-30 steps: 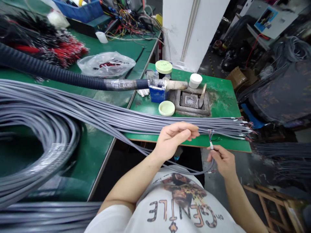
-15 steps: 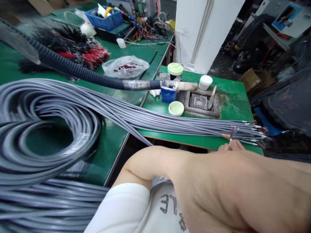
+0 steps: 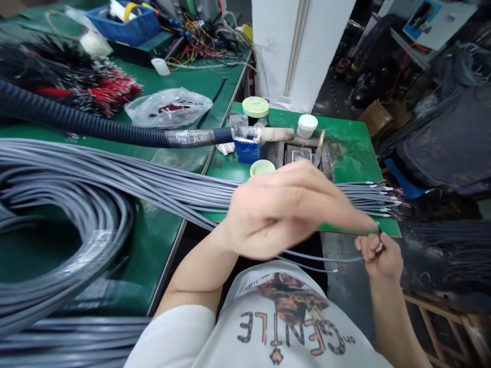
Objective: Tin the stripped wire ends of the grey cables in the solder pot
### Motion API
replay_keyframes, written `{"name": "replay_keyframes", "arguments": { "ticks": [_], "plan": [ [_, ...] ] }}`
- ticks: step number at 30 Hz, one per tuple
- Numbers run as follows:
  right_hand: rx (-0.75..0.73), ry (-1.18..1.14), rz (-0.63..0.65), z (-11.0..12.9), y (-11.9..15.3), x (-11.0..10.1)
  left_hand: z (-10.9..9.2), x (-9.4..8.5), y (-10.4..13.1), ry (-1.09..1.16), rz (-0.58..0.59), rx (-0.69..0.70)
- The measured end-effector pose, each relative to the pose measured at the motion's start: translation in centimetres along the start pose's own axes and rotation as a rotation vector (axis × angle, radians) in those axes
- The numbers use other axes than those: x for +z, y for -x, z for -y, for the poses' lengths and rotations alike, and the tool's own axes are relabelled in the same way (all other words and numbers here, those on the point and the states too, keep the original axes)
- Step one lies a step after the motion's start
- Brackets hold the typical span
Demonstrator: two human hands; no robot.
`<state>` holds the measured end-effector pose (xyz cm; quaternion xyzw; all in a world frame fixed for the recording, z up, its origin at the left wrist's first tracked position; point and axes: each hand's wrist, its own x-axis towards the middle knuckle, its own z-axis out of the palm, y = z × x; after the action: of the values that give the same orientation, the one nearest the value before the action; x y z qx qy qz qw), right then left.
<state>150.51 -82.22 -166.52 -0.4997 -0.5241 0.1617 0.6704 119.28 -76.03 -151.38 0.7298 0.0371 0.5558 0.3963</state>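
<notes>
In my right hand (image 3: 383, 258), low on the right beyond the bench edge, a grey cable (image 3: 345, 260) is gripped near its stripped end. Thin dark wires (image 3: 379, 236) stick up between its thumb and fingers. My left hand (image 3: 284, 209) reaches across from the left, blurred, with its fingers together and one fingertip at those wires; its thumb is hidden. Behind it lies a bundle of grey cables (image 3: 172, 189) with white sleeves and bared coloured wires at the right end. A second loose cable end hangs below the held cable.
A solder pot (image 3: 326, 158) with a scraper sits in the small green bench (image 3: 349, 148). Around it are a white tub (image 3: 307, 125), a pale green lid (image 3: 263, 167), a blue box (image 3: 249, 149) and a ribbed hose (image 3: 130, 133). Coiled cables (image 3: 95, 245) cover the left table.
My left hand has moved from close to the camera to the wires at my right hand. My right hand with the cable has come lower, off the bench. The view has turned right.
</notes>
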Motion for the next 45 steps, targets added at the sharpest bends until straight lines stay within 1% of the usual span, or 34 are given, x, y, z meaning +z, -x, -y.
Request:
{"name": "replay_keyframes", "arguments": {
  "ticks": [1, 2, 3, 4, 5, 6, 7, 8, 9, 11, 13, 15, 17, 18, 19, 20, 22, 23, 25, 26, 27, 28, 29, 30, 32, 33, 34, 35, 37, 39, 41, 43, 45],
  "plan": [
    [0.045, -0.021, -0.041, -1.2, 0.6, -1.1, 1.2, -0.1, -0.6, -0.054, 0.072, 0.036],
    [0.127, -0.032, -0.081, -2.6, 1.3, -2.4, 2.8, 0.1, -1.0, -0.164, 0.176, 0.104],
    [0.229, 0.021, -0.105, -4.1, 2.1, -3.7, 4.7, 0.5, -1.1, -0.313, 0.285, 0.169],
    [0.315, 0.16, -0.102, -5.6, 2.8, -4.9, 6.8, 1.1, -1.1, -0.469, 0.344, 0.21],
    [0.374, 0.356, -0.079, -7.0, 3.5, -6.0, 8.9, 1.9, -1.0, -0.627, 0.374, 0.224],
    [0.421, 0.553, -0.059, -8.2, 4.2, -7.0, 10.9, 2.8, -0.9, -0.774, 0.379, 0.222],
    [0.448, 0.702, -0.015, -9.1, 4.9, -7.6, 12.7, 3.7, -0.8, -0.902, 0.376, 0.217],
    [0.449, 0.783, 0.051, -9.6, 5.4, -7.9, 14.2, 4.6, -0.8, -1.006, 0.36, 0.213],
    [0.433, 0.785, 0.131, -9.8, 5.8, -7.8, 15.4, 5.3, -0.8, -1.088, 0.34, 0.208],
    [0.384, 0.612, 0.308, -9.2, 6.2, -6.4, 16.7, 6.6, -1.2, -1.191, 0.319, 0.205],
    [0.369, 0.392, 0.435, -7.7, 6.1, -4.0, 16.9, 7.3, -1.7, -1.245, 0.332, 0.209],
    [0.385, 0.219, 0.522, -5.9, 5.6, -1.4, 16.5, 7.6, -2.1, -1.273, 0.352, 0.21],
    [0.37, 0.044, 0.55, -4.1, 4.6, 0.8, 15.6, 7.7, -2.2, -1.261, 0.348, 0.206],
    [0.346, -0.048, 0.523, -3.2, 3.9, 1.6, 15.0, 7.7, -2.1, -1.236, 0.335, 0.209],
    [0.313, -0.139, 0.467, -2.2, 3.2, 2.1, 14.2, 7.6, -1.9, -1.198, 0.319, 0.218],
    [0.266, -0.224, 0.382, -1.2, 2.3, 2.4, 13.4, 7.5, -1.6, -1.152, 0.304, 0.233],
    [0.138, -0.348, 0.166, 1.0, 0.7, 2.4, 11.7, 7.2, -0.7, -1.052, 0.287, 0.266],
    [0.062, -0.381, 0.05, 2.1, -0.1, 2.2, 10.9, 7.0, 0.0, -0.999, 0.301, 0.272],
    [-0.095, -0.371, -0.162, 4.2, -1.1, 1.9, 9.7, 6.5, 1.4, -0.878, 0.39, 0.245],
    [-0.171, -0.338, -0.243, 5.0, -1.3, 1.9, 9.4, 6.2, 2.2, -0.805, 0.458, 0.215],
    [-0.236, -0.287, -0.287, 5.6, -1.3, 1.9, 9.3, 5.8, 2.9, -0.727, 0.528, 0.174],
    [-0.282, -0.21, -0.277, 6.0, -1.1, 2.2, 9.4, 5.4, 3.5, -0.647, 0.58, 0.125],
    [-0.303, -0.104, -0.195, 6.2, -0.9, 2.5, 9.6, 4.9, 4.0, -0.565, 0.596, 0.063],
    [-0.304, 0.022, -0.056, 6.1, -0.5, 3.0, 9.9, 4.5, 4.4, -0.475, 0.57, -0.011],
    [-0.262, 0.287, 0.293, 5.7, 0.2, 4.3, 10.3, 3.5, 4.8, -0.266, 0.43, -0.174],
    [-0.243, 0.396, 0.439, 5.5, 0.4, 5.0, 10.5, 3.1, 4.9, -0.16, 0.348, -0.247],
    [-0.23, 0.475, 0.547, 5.2, 0.7, 5.7, 10.5, 2.7, 4.8, -0.061, 0.275, -0.303],
    [-0.227, 0.524, 0.613, 5.1, 0.8, 6.4, 10.6, 2.4, 4.8, 0.019, 0.215, -0.344],
    [-0.221, 0.579, 0.679, 5.0, 1.0, 7.3, 10.6, 2.0, 4.7, 0.121, 0.11, -0.394],
    [-0.221, 0.596, 0.725, 5.0, 1.0, 7.9, 10.7, 1.9, 4.7, 0.207, 0.018, -0.444],
    [-0.24, 0.581, 0.752, 5.2, 0.9, 8.1, 10.9, 2.1, 4.8, 0.302, -0.034, -0.496],
    [-0.275, 0.537, 0.712, 5.2, 0.7, 8.2, 11.2, 2.5, 4.8, 0.382, -0.029, -0.535],
    [-0.295, 0.493, 0.612, 5.2, 0.6, 8.4, 11.5, 3.0, 4.9, 0.429, -0.006, -0.554]
  ]
}}
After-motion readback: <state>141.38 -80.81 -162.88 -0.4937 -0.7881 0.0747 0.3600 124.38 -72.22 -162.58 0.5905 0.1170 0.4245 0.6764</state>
